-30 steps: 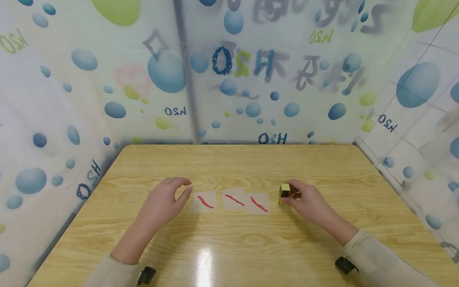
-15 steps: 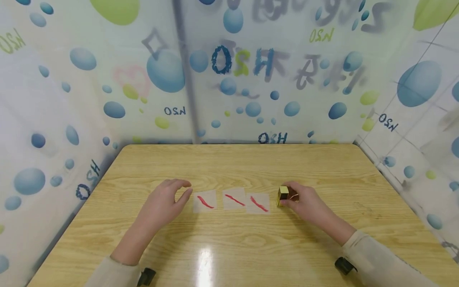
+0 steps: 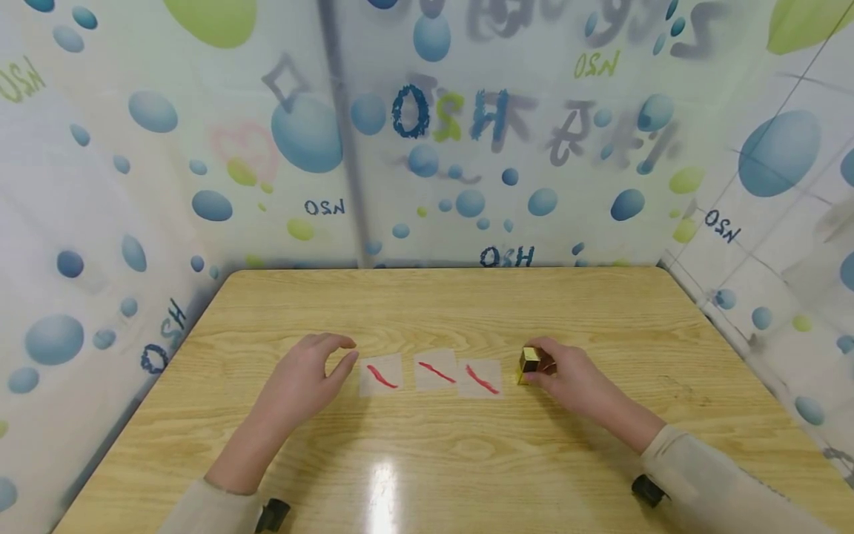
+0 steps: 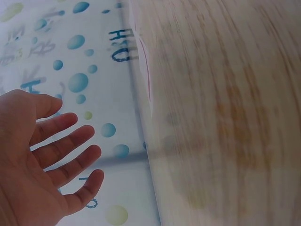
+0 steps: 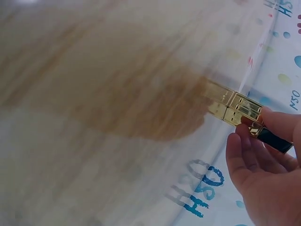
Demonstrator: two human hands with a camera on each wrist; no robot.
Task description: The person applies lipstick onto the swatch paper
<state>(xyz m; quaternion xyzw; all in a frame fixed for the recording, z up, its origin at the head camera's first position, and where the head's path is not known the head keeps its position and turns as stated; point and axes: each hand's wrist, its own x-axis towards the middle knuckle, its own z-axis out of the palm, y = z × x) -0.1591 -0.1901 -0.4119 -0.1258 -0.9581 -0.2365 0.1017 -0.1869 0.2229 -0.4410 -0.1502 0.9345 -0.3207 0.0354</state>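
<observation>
At the right of the row of papers, my right hand (image 3: 572, 377) pinches a small gold, box-shaped item (image 3: 529, 360) with a dark section. In the right wrist view the upright item (image 5: 244, 110) shows gold, slotted lower parts and a dark upper end. Thumb and fingers hold its upper part, and its lower end meets its own reflection at the tabletop. My left hand (image 3: 300, 374) hovers by the leftmost paper (image 3: 381, 375), holding nothing; the left wrist view shows its fingers (image 4: 70, 146) spread and loosely bent.
Two further paper squares, the middle one (image 3: 435, 370) and the right one (image 3: 480, 379), lie on the wooden table (image 3: 427, 311). Each paper bears a red slanted stroke. Patterned wall sheeting (image 3: 427, 215) stands behind the table and along both sides.
My right hand has come slightly down with the gold item over the last second, and the item tilts a little differently. The left hand and the papers have stayed put.
</observation>
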